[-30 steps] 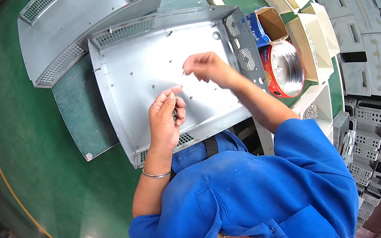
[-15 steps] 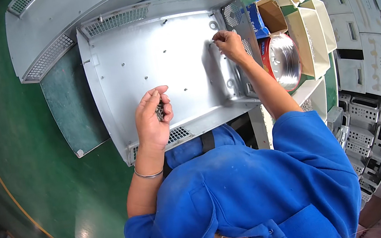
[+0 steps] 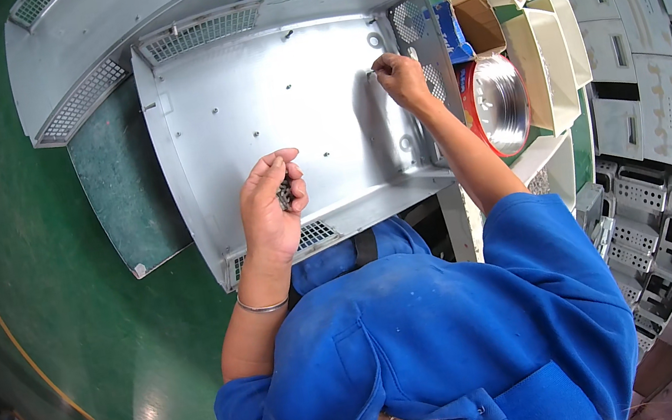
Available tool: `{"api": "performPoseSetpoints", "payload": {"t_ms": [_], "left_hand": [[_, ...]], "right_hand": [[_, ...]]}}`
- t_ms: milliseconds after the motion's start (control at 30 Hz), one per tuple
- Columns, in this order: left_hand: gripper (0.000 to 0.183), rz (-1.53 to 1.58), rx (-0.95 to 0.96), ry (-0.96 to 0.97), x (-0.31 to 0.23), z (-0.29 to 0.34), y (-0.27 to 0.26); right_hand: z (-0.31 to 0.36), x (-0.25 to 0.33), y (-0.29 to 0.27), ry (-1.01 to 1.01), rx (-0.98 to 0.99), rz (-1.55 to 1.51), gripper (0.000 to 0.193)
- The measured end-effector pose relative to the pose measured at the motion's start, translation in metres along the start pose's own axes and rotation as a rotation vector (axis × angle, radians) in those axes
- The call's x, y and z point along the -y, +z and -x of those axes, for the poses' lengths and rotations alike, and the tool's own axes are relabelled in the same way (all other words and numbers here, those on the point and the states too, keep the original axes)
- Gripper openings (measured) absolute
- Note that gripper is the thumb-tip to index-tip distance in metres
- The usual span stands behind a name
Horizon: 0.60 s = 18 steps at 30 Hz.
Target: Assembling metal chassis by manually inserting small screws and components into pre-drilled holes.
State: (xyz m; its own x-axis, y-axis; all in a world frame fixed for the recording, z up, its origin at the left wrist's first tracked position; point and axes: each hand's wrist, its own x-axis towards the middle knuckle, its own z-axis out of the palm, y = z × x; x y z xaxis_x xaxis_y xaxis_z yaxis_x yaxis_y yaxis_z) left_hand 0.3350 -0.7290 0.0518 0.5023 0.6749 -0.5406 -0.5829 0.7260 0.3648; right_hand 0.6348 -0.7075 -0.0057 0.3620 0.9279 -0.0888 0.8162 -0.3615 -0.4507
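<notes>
A shallow grey metal case with perforated side walls lies before me, its inside facing up. Several small studs stand up from its floor. My left hand is curled over the near left part of the case, closed around a clump of small metal fasteners. Toward the far right corner, my right hand pinches with fingertips at a small fastener by the case floor; the fingers partly hide it. Whether that fastener touches a stud I cannot tell.
Right of the case stand a blue cardboard box, a red-rimmed spool and several cream bins. A second grey metal case lies at the far left on the green table. Perforated metal parts are stacked at right.
My right hand has turned slightly and shifted a little at the same spot near the far right corner. The left hand stays almost still, still holding the fasteners.
</notes>
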Motion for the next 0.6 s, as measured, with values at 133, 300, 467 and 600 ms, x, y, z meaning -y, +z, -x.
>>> {"api": "performPoseSetpoints", "payload": {"t_ms": [133, 300, 467, 600], "left_hand": [[0.019, -0.007, -0.01, -0.002, 0.0, 0.0, -0.001], [0.019, -0.009, -0.008, 0.002, 0.0, 0.001, -0.001], [0.019, -0.01, -0.01, 0.012, 0.001, 0.001, 0.001], [0.02, -0.004, -0.01, 0.021, 0.0, 0.002, 0.001]], "right_hand": [[0.0, -0.001, 0.001, -0.014, 0.01, 0.061, 0.016], [0.005, 0.001, 0.002, -0.023, 0.008, 0.044, 0.014], [0.002, -0.002, 0.011, -0.062, -0.072, -0.005, 0.014], [0.0, -0.005, 0.01, -0.01, -0.051, 0.047, 0.015]]}}
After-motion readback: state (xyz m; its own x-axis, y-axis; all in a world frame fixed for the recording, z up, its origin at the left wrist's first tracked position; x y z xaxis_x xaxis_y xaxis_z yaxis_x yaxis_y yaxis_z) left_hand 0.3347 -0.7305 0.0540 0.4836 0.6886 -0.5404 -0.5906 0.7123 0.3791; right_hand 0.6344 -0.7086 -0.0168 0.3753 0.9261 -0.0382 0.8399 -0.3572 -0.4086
